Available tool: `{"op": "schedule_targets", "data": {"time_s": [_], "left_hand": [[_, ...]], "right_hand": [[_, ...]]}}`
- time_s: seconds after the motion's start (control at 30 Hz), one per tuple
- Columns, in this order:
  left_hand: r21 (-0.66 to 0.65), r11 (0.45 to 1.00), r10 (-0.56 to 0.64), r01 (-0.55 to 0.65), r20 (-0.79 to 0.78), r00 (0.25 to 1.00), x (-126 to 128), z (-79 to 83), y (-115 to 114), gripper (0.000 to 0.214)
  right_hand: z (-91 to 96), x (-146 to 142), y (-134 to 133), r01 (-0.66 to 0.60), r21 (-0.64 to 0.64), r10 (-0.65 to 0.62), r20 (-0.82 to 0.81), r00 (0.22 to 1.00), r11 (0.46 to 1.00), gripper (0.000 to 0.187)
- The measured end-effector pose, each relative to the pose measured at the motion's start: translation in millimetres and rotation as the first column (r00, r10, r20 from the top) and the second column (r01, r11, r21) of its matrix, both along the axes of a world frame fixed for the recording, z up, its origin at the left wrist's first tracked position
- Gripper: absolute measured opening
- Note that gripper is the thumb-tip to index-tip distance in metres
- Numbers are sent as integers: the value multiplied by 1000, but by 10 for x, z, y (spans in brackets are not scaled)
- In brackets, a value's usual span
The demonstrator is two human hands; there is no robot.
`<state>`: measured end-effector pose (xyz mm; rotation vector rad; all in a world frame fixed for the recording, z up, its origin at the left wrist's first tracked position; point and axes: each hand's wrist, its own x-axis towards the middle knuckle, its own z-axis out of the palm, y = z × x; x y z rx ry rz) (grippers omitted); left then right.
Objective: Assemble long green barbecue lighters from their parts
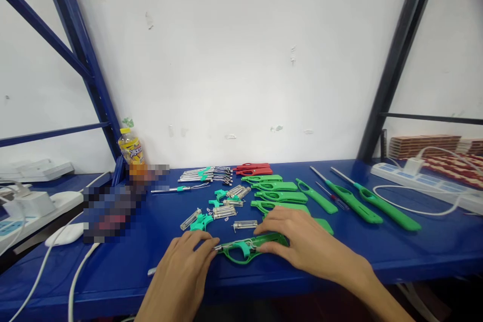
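Observation:
Near the table's front edge lies an open green lighter housing (278,238) with a teal trigger (244,248) and thin wires inside. My left hand (184,266) pinches the metal tube at the housing's left end; most of that tube is hidden under the hand, and its tip (151,271) shows to the left. My right hand (302,241) grips the housing from the right, thumb and fingertips at the wires beside the trigger. Just behind it lies a clear gas tank (245,224). More clear tanks (224,211) and teal triggers (201,222) lie behind my left hand.
Metal tubes with wires (206,176) lie at the back, beside red housings (253,167) and several green housings (281,186). Two lighters with tubes fitted (388,206) and a screwdriver (332,195) lie right. Power strips (422,183), cables and a drink bottle (132,153) flank the area.

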<state>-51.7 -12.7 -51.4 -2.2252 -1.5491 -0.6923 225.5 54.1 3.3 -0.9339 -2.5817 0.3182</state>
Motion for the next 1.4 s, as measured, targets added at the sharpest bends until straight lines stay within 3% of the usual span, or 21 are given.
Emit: {"op": "schedule_targets", "data": {"time_s": [0.1,0.3,0.5,0.77,0.87,1.2,1.4], "left_hand": [[-85,996,-24,27,41,999,-20,48,6,35],[-230,971,-39,65,114,993,-54,2,65,36],[-240,968,-46,77,131,990,-45,-37,38,40],[-220,969,-94,110,84,992,37,60,6,32],[-224,969,-74,100,122,990,60,61,48,22],[-269,961,23,64,309,951,205,82,20,19],[-253,962,4,104,395,919,211,65,24,21]], "right_hand": [[-54,16,32,-10,-35,11,19,1000,999,38],[-131,15,72,-22,-92,26,47,999,996,30],[-152,3,95,-24,-106,29,47,998,994,28],[-141,-2,90,-22,-128,27,37,999,992,28],[-143,3,89,-18,-123,22,37,999,992,27],[-168,4,96,-27,-119,31,37,999,993,28],[-150,4,83,-19,-119,25,44,999,993,28]]}}
